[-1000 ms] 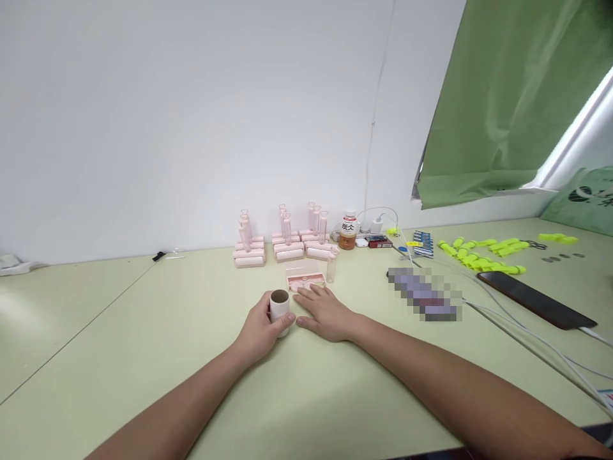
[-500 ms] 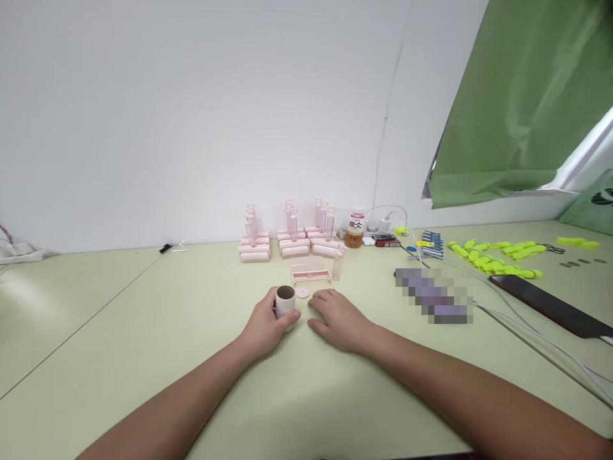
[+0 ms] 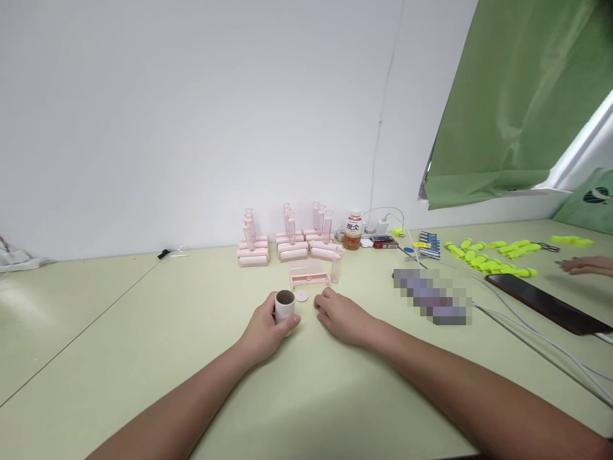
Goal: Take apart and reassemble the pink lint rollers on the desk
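Observation:
My left hand point(image 3: 265, 329) is wrapped around an upright white roll point(image 3: 285, 312) with a brown, hollow cardboard core. To the right, my right hand point(image 3: 342, 316) rests over the table with its fingers curled in; whatever they may hold is hidden. Between the hands and slightly beyond them lies a flat pink disc point(image 3: 301, 296) with a small centre hole. Behind it is an open pink case point(image 3: 310, 280) with a clear lid. A translucent pink handle-like piece point(image 3: 335, 269) stands upright beside the case.
Several pink cases holding white rolls point(image 3: 253, 260) line the wall, with upright pink pieces point(image 3: 327, 227). A drink bottle point(image 3: 353, 230), pixelated object point(image 3: 428, 297), yellow pieces point(image 3: 479, 259), dark phone-like slab point(image 3: 541, 303) and white cables are rightward. Another person's hand point(image 3: 587, 265) reaches in there.
My right hand's fingers have gone from stretched out to curled, a little further right. My left hand keeps the white roll. Another person's hand has appeared at the right edge.

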`<state>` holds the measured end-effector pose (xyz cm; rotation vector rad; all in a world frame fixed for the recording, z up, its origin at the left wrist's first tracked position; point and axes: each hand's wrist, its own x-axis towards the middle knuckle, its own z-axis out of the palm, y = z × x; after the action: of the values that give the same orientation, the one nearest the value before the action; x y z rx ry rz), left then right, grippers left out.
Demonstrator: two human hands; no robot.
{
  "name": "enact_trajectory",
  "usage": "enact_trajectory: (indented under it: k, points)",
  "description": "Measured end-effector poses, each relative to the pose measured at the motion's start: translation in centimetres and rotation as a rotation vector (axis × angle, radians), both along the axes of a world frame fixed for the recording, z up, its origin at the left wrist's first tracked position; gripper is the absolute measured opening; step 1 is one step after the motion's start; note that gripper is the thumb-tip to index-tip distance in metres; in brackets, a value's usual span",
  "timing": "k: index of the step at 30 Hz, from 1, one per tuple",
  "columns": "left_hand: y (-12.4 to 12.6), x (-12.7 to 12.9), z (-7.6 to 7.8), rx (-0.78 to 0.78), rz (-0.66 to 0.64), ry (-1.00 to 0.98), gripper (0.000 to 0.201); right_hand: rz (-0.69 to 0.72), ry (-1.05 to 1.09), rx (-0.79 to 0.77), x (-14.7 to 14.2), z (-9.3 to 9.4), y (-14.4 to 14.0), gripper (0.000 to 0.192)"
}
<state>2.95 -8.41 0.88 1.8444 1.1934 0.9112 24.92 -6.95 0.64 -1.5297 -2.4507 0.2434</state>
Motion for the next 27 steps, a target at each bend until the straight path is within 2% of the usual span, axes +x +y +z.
enact_trajectory:
  k: [5, 9, 13, 16, 19, 22, 27]
  points:
    - [0.0, 0.0, 0.1, 0.016, -0.014, 0.024, 0.028, 0.049, 0.042, -0.043, 0.5, 0.3, -0.1, 0.017]
    - [-0.1, 0.1, 0.0, 0.017, -0.026, 0.033, 0.030, 0.033, 0.119, -0.033, 0.7, 0.4, 0.0, 0.003]
    - [-0.4, 0.2, 0.1, 0.041, -0.032, 0.076, 0.032, 0.032, 0.241, -0.027, 0.7, 0.7, -0.2, 0.012]
    - [-0.7, 0.1, 0.5, 0.071, -0.085, 0.156, 0.036, 0.028, 0.348, -0.013, 0.6, 0.9, -0.6, 0.010]
    - [-1.2, 0.1, 0.9, 0.088, -0.146, 0.222, 0.044, 0.030, 0.595, -0.012, 0.3, 0.9, -1.3, 0.016]
    - [-1.6, 0.3, 1.2, 0.122, -0.173, 0.243, 0.048, 0.114, 0.833, -0.048, -0.4, 0.7, -2.1, 0.024]
    - [-1.8, 0.5, 1.2, 0.155, -0.192, 0.233, 0.048, 0.204, 0.819, -0.019, -1.3, 0.5, -3.4, 0.025]
